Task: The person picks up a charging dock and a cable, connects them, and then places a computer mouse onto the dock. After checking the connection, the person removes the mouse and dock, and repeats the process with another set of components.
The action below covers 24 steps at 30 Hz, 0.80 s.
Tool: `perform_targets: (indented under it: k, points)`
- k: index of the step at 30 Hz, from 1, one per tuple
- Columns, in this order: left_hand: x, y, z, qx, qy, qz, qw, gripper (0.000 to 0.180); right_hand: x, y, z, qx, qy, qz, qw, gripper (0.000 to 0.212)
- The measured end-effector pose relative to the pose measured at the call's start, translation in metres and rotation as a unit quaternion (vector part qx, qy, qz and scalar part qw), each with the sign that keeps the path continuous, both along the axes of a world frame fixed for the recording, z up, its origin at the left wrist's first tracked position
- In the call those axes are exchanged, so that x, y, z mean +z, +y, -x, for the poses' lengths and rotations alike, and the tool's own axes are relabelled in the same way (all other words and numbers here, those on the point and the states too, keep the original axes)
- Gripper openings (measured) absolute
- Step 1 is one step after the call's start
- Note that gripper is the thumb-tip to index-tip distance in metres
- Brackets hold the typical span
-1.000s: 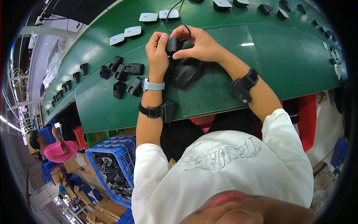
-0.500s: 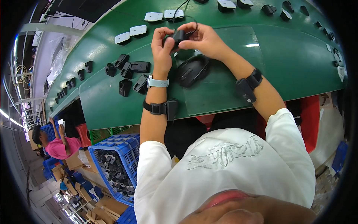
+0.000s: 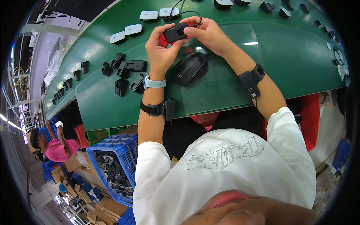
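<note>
Black device [image 3: 175, 33] is up near the frame's top, just left of centre, left hand [image 3: 160, 49] and right hand [image 3: 210, 36] both pinching it. Step seems to be two-handed handling beside the cable [image 3: 201, 17]; next move calls for a steady grip, imo. Can't read any label on it; white shirt [image 3: 225, 178] has raised lettering.

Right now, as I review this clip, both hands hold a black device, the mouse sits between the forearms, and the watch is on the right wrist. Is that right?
Not quite: the watch is on the left wrist, as the head view shows. The left hand and right hand do hold a black device, and the mouse sits between the forearms.
</note>
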<state>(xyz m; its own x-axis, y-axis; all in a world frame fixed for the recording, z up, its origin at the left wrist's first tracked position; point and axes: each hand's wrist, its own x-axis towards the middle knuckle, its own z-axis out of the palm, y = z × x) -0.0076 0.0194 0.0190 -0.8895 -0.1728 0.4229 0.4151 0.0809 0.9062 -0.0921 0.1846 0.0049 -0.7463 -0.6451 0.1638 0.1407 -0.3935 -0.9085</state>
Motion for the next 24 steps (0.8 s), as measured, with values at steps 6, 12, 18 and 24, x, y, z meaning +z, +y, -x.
perform_targets:
  k: [6, 12, 18, 24]
  points:
    - [-0.009, -0.002, 0.002, 0.035, 0.047, 0.03, 0.998, 0.045, -0.002, 0.0, 0.0, 0.045, -0.045, 0.019, 0.998, 0.034]
    - [-0.01, -0.003, 0.001, 0.065, 0.022, 0.061, 0.996, 0.047, -0.004, 0.001, 0.001, 0.064, -0.129, 0.024, 0.989, 0.028]
    - [-0.011, -0.003, 0.005, 0.083, 0.03, 0.061, 0.994, 0.048, -0.005, -0.001, 0.001, 0.066, -0.106, 0.015, 0.992, 0.03]
    - [-0.013, -0.01, 0.012, 0.15, 0.063, 0.211, 0.964, 0.045, -0.004, -0.006, 0.006, -0.038, -0.025, 0.01, 0.999, 0.023]
